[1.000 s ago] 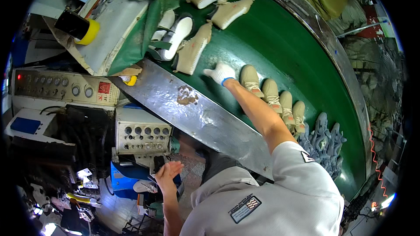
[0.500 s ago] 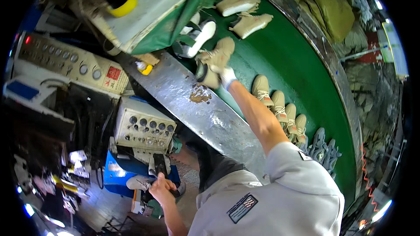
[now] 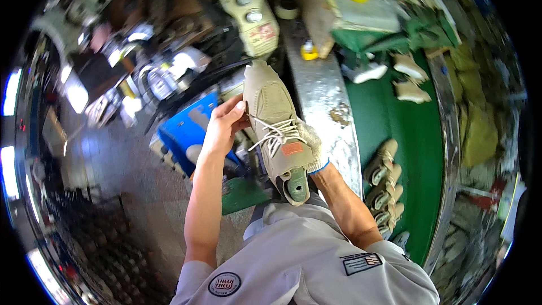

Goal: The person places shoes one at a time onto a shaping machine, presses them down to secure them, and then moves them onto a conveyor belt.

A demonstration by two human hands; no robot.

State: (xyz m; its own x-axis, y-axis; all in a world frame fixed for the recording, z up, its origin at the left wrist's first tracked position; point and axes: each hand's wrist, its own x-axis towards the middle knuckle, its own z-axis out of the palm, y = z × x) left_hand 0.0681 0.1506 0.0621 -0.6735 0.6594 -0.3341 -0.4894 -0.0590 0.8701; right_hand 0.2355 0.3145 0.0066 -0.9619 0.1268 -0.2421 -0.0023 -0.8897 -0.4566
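Observation:
A beige lace-up shoe (image 3: 272, 101) on a green last (image 3: 296, 187) is held up in front of my body, its toe pointing away from me. White laces cross its upper, and an orange patch sits near the tongue. My bare left hand (image 3: 224, 124) grips the shoe's left edge behind the toe, thumb on the upper. On the opposite side my right hand (image 3: 310, 141), in a pale knitted glove, holds it toward the heel; the shoe partly hides its fingers. Underneath, the sole is out of sight.
To the right, a green conveyor (image 3: 403, 135) carries a row of beige shoes (image 3: 384, 186) and paler shoes (image 3: 411, 79) farther off. A worn metal ledge (image 3: 327, 101) runs alongside. Machine panels (image 3: 248, 11) stand ahead, and a blue machine part (image 3: 189, 127) lies left of the shoe.
My right hand has brought a beige shoe from the conveyor to the front of my body. My left hand has come up from beside the machine and taken hold of it. The view has turned left.

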